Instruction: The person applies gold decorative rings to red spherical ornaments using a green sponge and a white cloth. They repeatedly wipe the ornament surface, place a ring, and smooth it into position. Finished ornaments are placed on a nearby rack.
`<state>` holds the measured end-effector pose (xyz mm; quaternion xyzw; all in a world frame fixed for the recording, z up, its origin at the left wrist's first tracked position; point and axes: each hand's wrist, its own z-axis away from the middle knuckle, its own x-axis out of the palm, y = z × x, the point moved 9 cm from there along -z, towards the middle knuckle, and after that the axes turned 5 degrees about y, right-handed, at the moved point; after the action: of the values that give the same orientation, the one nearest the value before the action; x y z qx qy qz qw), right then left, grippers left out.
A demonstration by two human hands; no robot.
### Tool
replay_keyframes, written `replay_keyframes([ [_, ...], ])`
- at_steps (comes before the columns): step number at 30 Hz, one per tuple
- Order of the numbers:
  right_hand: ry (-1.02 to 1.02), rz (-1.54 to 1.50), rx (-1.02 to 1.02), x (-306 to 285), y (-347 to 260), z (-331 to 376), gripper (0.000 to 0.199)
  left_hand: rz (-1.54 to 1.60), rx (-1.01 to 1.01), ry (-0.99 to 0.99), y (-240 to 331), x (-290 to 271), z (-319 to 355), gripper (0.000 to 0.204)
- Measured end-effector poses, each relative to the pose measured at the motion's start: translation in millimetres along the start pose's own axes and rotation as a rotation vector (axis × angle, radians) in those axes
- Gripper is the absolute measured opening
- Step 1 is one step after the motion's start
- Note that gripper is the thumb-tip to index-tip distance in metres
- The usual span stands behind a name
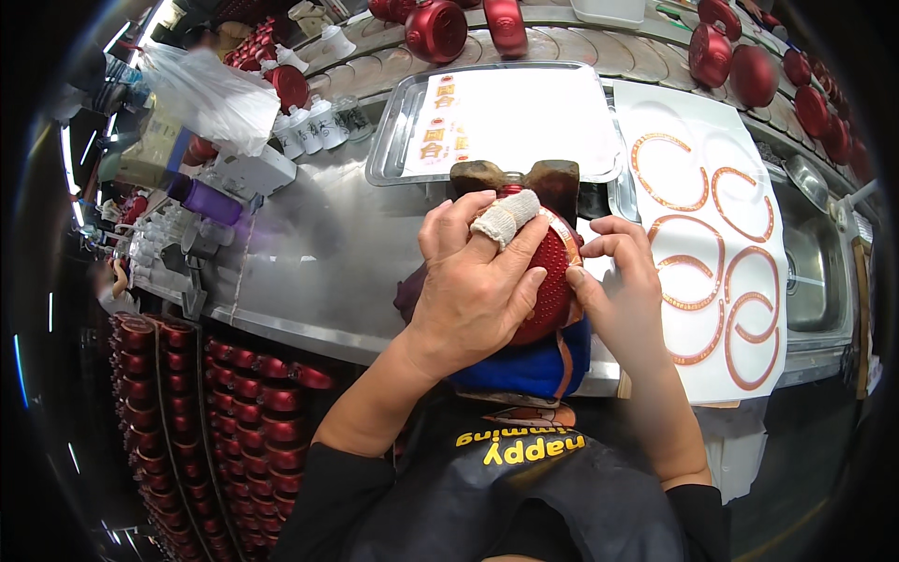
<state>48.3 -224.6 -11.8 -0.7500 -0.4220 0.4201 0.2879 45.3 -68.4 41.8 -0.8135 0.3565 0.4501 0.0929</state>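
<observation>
A steel tray [393, 140] holds label sheets [448, 117]. Before it, the left hand [478, 286] grips a red ribbed pot [552, 281] while the right hand [623, 290] pinches its gold band [567, 236]. A sheet of curved decals [712, 244] lies just beside.

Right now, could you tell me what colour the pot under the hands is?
Red pot, best in the head view.

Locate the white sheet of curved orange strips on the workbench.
In the head view, the white sheet lies on the metal bench to the person's right, beside the right hand, between the tray and the sink.
</observation>
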Motion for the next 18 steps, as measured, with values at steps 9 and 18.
replay_keyframes([
  [9,-0.029,-0.036,0.039,-0.7,2.8,-0.2,0.021,0.017,0.003,0.014,-2.5,-4.5,-1.9,0.047],
  [18,-0.082,-0.144,0.094,4.1,2.3,-6.3,0.010,0.042,0.014,-0.010,-3.9,-1.2,-2.4,0.046],
])
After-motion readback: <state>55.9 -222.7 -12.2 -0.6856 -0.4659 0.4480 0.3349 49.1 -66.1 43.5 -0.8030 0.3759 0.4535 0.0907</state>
